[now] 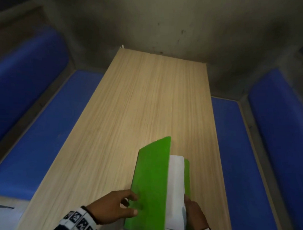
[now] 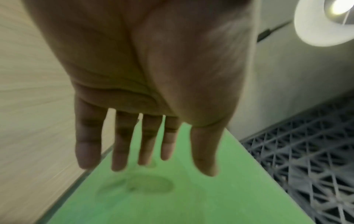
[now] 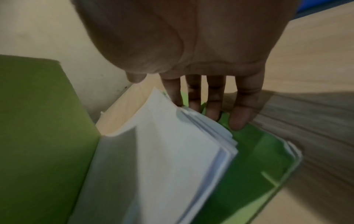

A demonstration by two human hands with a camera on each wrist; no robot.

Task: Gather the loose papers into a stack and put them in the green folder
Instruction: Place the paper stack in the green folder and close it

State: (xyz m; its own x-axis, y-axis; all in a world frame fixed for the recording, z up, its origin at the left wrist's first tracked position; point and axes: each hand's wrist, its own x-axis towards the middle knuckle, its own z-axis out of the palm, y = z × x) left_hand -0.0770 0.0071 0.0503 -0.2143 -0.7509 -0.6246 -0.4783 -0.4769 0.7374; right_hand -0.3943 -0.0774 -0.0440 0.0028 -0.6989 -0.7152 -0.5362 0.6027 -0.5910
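The green folder [image 1: 151, 175] lies near the front of the wooden table [image 1: 139, 97], its cover raised at a slant over a stack of white papers [image 1: 176, 182] on its right half. My left hand [image 1: 134, 203] is at the cover's lower left edge; in the left wrist view its fingers [image 2: 120, 151] are straight and spread over the green cover [image 2: 172, 197]. My right hand [image 1: 189, 202] touches the papers' right edge. In the right wrist view its straight fingertips [image 3: 212, 112] press the fanned paper stack [image 3: 172, 159] against the folder's back flap [image 3: 258, 151].
Blue padded benches run along the table's left [image 1: 33, 135] and right [image 1: 241, 153] sides. A grey wall [image 1: 151, 28] closes the table's far end. In the left wrist view a lit lamp [image 2: 325, 22] and a dark lattice ceiling [image 2: 306, 159] show.
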